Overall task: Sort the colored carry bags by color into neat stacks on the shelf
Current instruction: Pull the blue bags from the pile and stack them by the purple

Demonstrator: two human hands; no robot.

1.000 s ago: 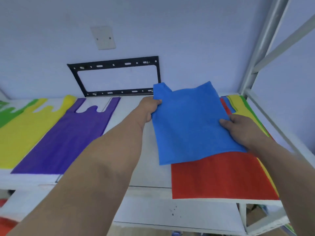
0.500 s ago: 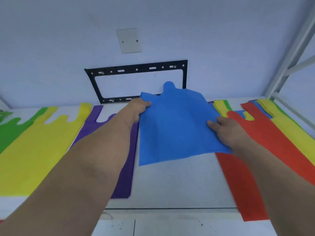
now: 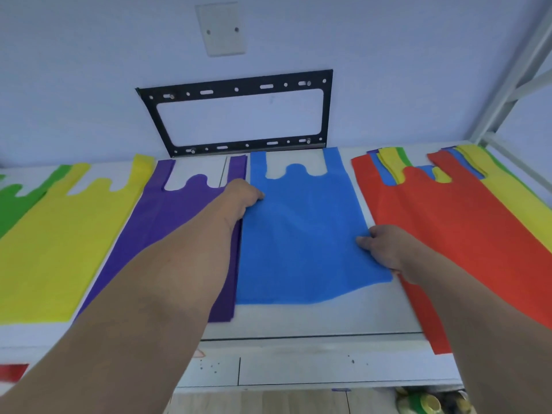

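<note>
- Right hand [image 3: 385,249]: fingers pinch the right edge of one flat blue fabric carry bag [image 3: 301,234] on the white shelf [image 3: 313,321].
- Left hand [image 3: 243,194]: fingers curl on its left edge.
- Neighbours: one purple bag [image 3: 167,222] left, one red bag [image 3: 466,234] right.

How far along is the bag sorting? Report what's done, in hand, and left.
Done: green, yellow and purple bags lie apart on the shelf. In hand: the left hand and right hand hold the blue bag by its side edges, spread beside the purple. Left: the mixed pile on the right, red on top.
</note>
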